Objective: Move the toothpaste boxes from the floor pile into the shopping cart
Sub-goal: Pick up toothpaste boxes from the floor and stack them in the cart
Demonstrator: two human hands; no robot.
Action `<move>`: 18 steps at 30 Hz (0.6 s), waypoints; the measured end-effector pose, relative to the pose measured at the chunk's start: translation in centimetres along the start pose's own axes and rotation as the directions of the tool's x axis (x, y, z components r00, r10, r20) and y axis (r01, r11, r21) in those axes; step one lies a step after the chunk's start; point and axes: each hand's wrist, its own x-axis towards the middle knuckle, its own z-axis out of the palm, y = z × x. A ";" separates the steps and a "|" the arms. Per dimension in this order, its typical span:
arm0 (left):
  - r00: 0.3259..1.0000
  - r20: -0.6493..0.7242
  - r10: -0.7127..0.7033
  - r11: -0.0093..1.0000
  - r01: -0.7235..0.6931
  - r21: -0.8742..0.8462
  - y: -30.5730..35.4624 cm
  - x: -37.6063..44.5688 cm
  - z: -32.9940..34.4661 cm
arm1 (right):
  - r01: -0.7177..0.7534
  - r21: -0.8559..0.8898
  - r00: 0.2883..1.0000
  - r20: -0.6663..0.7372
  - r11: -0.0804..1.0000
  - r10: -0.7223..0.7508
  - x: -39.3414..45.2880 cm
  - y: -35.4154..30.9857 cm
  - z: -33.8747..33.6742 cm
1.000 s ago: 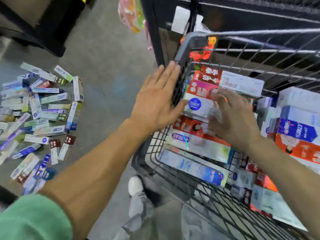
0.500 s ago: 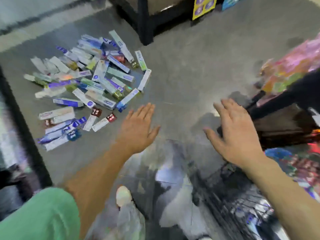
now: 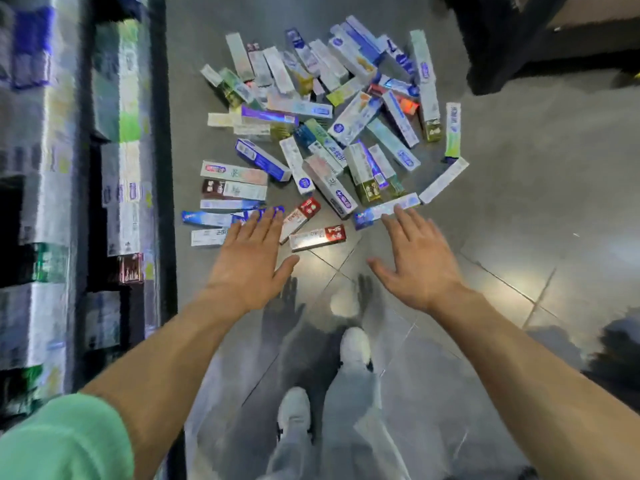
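We see both hands empty, fingers spread: left hand (image 3: pixel 250 258) and right hand (image 3: pixel 418 258) over the near edge of the toothpaste boxes (image 3: pixel 322 133) piled on the floor (image 3: pixel 519 202); shelves (image 3: pixel 69 168) at left blur out.

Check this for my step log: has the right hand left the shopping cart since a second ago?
Yes. The right hand has swung from inside the cart to above the floor pile, fingers open and empty; the cart is out of view.

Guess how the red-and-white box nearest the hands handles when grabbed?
The red-and-white box looks like thin carton, so probably light and stiff but crushable. It lies flat on glossy floor tile, so it may slide if nudged. Flat faces: unlikely to roll.
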 end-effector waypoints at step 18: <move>0.980 -0.200 -0.014 0.999 0.022 0.040 -12.3 31.4 30.4 | 0.230 -0.075 0.969 -0.071 0.970 -0.235 34.8 1.9 30.7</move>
